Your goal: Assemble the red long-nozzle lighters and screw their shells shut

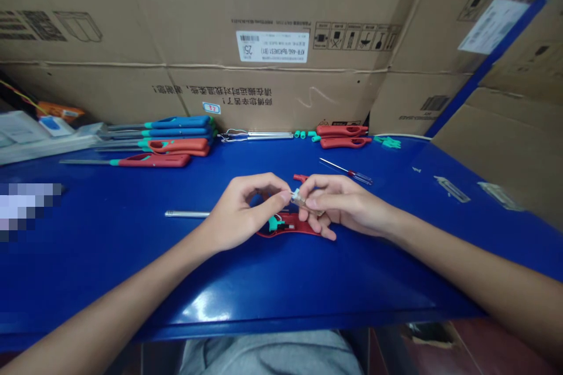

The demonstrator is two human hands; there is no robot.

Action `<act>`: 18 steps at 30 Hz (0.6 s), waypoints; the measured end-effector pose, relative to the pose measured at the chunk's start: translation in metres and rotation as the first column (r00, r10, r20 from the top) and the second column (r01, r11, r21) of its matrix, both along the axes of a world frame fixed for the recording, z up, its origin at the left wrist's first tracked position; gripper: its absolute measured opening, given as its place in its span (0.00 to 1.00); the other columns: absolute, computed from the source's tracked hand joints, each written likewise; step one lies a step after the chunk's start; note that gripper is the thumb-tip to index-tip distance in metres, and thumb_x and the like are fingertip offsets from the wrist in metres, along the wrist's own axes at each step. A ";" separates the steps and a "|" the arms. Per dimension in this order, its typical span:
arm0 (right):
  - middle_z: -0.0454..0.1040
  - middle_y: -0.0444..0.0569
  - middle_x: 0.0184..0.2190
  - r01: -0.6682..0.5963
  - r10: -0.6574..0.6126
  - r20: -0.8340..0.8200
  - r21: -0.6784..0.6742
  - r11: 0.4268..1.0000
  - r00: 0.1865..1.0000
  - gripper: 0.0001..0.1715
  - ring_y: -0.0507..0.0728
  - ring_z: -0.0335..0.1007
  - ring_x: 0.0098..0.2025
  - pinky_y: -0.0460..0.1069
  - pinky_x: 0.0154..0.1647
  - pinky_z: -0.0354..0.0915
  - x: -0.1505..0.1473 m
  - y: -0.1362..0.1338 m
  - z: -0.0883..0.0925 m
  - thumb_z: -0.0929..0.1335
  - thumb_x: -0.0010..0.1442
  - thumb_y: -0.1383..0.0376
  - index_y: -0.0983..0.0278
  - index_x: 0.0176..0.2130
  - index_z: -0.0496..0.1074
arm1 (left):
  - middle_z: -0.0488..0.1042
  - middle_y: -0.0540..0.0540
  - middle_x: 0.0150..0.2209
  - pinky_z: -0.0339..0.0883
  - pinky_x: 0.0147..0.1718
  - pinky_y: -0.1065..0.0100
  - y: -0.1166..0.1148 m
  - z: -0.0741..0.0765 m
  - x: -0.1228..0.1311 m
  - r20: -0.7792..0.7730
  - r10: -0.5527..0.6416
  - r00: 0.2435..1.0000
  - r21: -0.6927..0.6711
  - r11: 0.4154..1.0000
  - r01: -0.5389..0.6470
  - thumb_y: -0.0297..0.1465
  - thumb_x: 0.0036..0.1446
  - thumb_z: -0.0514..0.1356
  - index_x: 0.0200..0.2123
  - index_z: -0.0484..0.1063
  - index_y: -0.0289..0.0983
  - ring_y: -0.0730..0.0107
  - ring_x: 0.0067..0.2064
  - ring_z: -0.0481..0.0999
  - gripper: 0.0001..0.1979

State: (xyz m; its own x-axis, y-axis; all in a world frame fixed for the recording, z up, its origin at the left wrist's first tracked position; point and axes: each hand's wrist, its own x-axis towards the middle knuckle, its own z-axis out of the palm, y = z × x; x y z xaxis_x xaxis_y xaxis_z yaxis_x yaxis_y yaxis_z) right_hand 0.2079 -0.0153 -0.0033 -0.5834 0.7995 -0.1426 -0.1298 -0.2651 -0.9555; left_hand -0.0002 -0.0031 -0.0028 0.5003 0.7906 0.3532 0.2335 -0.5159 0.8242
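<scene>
pinching away at a small clear cylinder (304,203) with a white tip, held up right above the middle of the table, and it's resting on nothing but the person's hands! the left hand (235,214) has its thumb and fingers (285,196) closed on the white end, while the right hand (347,205) clamps the clear body, its fingers (315,202) together around it, and the two hands nearly meet at the piece. just beneath them lies an open red lighter shell (285,233) with a teal part (273,223) sitting in it, and a small red piece (301,178) pokes out just behind the hands. off to the left, a metal rod (187,214) lies on the blue table (132,281); over to the right, a thin screwdriver (347,171) with a clear handle. further back, long blue and red lighters (162,140), bare metal rods (255,136), red shells (343,136) and little green bits (387,142) line up against big cardboard boxes (264,23).
</scene>
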 end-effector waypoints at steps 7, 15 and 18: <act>0.67 0.42 0.25 0.102 -0.170 0.210 0.301 0.948 0.963 0.07 0.46 0.57 0.19 0.44 0.18 0.55 -0.006 -0.007 0.003 0.66 0.57 0.63 0.65 0.34 0.70 | 0.76 0.47 0.32 0.64 0.38 0.66 -0.003 -0.005 -0.002 -0.166 0.051 0.985 0.418 0.908 0.024 0.30 0.62 0.56 0.34 0.73 0.35 0.70 0.34 0.72 0.08; 0.69 0.45 0.29 -0.039 -0.421 0.400 0.761 0.647 0.814 0.06 0.50 0.62 0.27 0.46 0.27 0.60 -0.007 -0.022 0.003 0.66 0.60 0.63 0.63 0.36 0.70 | 0.76 0.46 0.33 0.62 0.41 0.64 -0.005 -0.006 -0.002 -0.228 -0.035 0.973 0.445 0.885 0.136 0.28 0.64 0.55 0.33 0.71 0.36 0.68 0.37 0.71 0.08; 0.69 0.46 0.29 -0.135 -0.511 0.390 0.874 0.466 0.766 0.06 0.50 0.60 0.25 0.46 0.26 0.59 -0.007 -0.023 0.002 0.67 0.59 0.64 0.65 0.36 0.71 | 0.75 0.46 0.32 0.62 0.40 0.64 -0.005 -0.004 -0.002 -0.231 -0.068 0.970 0.445 0.880 0.168 0.28 0.64 0.55 0.31 0.71 0.35 0.68 0.37 0.70 0.09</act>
